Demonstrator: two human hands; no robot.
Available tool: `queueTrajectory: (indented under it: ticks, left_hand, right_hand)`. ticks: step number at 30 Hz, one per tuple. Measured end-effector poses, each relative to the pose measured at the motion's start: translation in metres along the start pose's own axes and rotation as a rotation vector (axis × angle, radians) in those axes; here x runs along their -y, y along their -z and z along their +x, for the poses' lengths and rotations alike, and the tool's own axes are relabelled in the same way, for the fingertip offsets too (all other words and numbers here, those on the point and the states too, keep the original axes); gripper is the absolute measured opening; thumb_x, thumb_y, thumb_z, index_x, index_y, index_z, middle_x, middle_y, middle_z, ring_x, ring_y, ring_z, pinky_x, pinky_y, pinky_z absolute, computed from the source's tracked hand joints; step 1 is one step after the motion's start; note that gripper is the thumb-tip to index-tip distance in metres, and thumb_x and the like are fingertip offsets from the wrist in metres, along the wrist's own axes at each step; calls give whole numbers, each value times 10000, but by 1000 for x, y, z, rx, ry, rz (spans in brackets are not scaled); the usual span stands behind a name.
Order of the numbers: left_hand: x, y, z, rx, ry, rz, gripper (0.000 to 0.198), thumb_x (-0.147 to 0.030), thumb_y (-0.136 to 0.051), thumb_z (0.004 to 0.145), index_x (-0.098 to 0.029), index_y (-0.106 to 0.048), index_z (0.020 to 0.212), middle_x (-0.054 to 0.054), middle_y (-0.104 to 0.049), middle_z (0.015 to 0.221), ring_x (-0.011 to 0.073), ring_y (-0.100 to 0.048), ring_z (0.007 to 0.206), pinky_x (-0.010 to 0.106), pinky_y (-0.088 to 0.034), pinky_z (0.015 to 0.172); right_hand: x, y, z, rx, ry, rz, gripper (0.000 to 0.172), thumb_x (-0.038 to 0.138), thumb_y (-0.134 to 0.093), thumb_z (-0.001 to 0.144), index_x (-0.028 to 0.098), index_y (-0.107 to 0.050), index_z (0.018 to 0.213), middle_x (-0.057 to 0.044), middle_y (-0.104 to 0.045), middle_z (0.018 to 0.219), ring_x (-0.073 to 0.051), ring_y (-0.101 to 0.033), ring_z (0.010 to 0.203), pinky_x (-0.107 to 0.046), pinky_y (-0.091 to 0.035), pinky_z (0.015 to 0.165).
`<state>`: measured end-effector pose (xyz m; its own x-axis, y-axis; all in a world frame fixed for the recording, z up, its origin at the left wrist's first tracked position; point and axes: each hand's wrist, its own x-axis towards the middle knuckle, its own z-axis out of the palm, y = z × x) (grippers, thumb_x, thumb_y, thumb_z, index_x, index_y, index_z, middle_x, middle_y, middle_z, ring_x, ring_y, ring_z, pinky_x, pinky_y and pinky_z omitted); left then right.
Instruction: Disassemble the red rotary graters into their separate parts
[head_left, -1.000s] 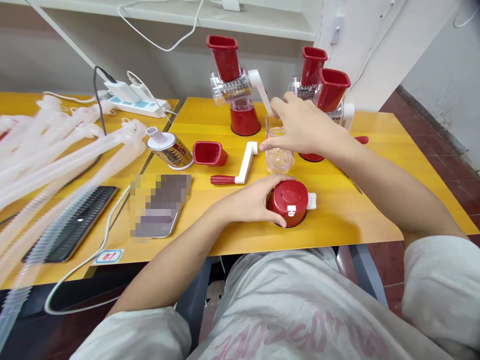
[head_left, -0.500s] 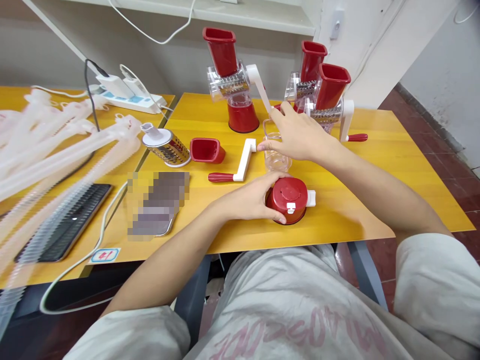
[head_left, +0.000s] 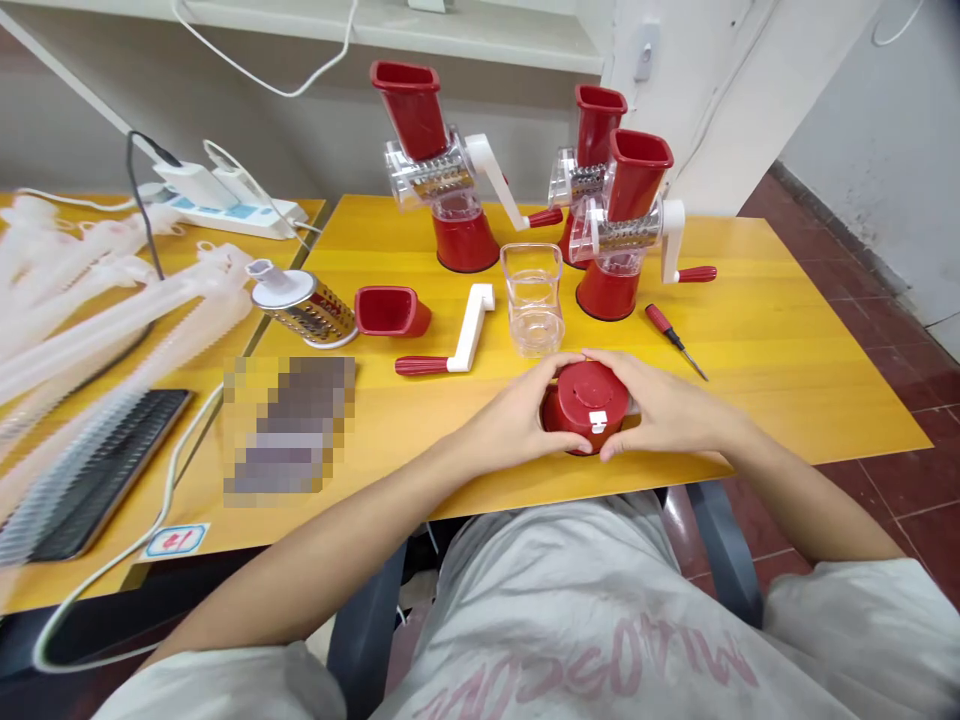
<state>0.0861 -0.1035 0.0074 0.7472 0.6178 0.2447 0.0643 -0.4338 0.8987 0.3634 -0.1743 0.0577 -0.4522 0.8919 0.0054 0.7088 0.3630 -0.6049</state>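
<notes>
My left hand (head_left: 510,425) and my right hand (head_left: 660,410) clasp a round red base with a white catch (head_left: 586,405) from both sides, near the table's front edge. Just behind it, a clear plastic cup (head_left: 533,300) stands upright, apart from my fingers. To the left lie a white crank handle with a red grip (head_left: 457,345), a red square hopper (head_left: 391,312) and a metal drum grater with a white shaft (head_left: 304,308). A red-handled screwdriver (head_left: 670,338) lies to the right.
Three assembled red-and-clear rotary graters (head_left: 622,225) stand at the back of the yellow table (head_left: 750,330). On the left table are white corrugated plastic tubes (head_left: 97,310), a dark tablet-like device (head_left: 105,475), a blurred patch (head_left: 289,430) and a power strip (head_left: 225,215).
My right hand has moved off the clear cup and down onto the red base beside my left hand. This uncovers the cup and screwdriver. The view has shifted slightly.
</notes>
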Motion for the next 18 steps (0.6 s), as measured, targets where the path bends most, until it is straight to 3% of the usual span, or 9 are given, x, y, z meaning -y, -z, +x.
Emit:
queueTrajectory:
  ticks: [4,8,11,13,15,18]
  left_hand:
    - [-6,-16,6,-44,-101,40,1109,-633,-1049,854,-306,-472,1743,217,-526,1787,473,-571,1642,663,-540,1341]
    - [-44,6,32,-165,-251,177,1120,-588,-1047,872,-319,-445,1777,194,-449,1843,513,-452,1708,677,-492,1369]
    - [-69,38,83,-298,-313,180,1231,-492,-1100,796,-301,-405,1794,163,-369,1884,560,-276,1784,719,-362,1441]
    - [-67,60,130,-352,-301,123,1307,-401,-1134,719,-337,-391,1792,135,-387,1866,549,-219,1810,703,-312,1478]
    - [-51,79,178,-318,-241,95,1255,-345,-1133,692,-306,-437,1736,151,-529,1725,553,-311,1778,738,-327,1459]
    - [-11,99,234,-208,-163,197,974,-411,-1116,709,-159,-608,1502,131,-693,1330,592,-594,1574,821,-418,1325]
  right_hand:
    - [-16,2,-14,-101,-112,9,1164,751,-994,770,285,-539,1734,-160,-600,1717,-398,-657,1576,-650,-564,1372]
    - [-37,20,-16,-199,-222,60,1171,646,-1011,769,244,-509,1748,-172,-563,1755,-408,-624,1616,-658,-517,1421]
    - [-52,31,-9,-278,-231,131,1243,612,-1028,739,230,-459,1776,-187,-521,1789,-397,-626,1614,-624,-536,1416]
    - [-59,35,-3,-313,-237,161,1251,598,-1042,704,204,-484,1752,-201,-507,1794,-402,-617,1617,-603,-561,1393]
    - [-62,35,2,-326,-247,186,1243,589,-1048,689,192,-503,1733,-203,-503,1795,-404,-601,1629,-589,-572,1379]
    - [-64,32,3,-349,-250,228,1209,564,-1047,687,196,-521,1712,-188,-538,1769,-398,-594,1630,-582,-558,1392]
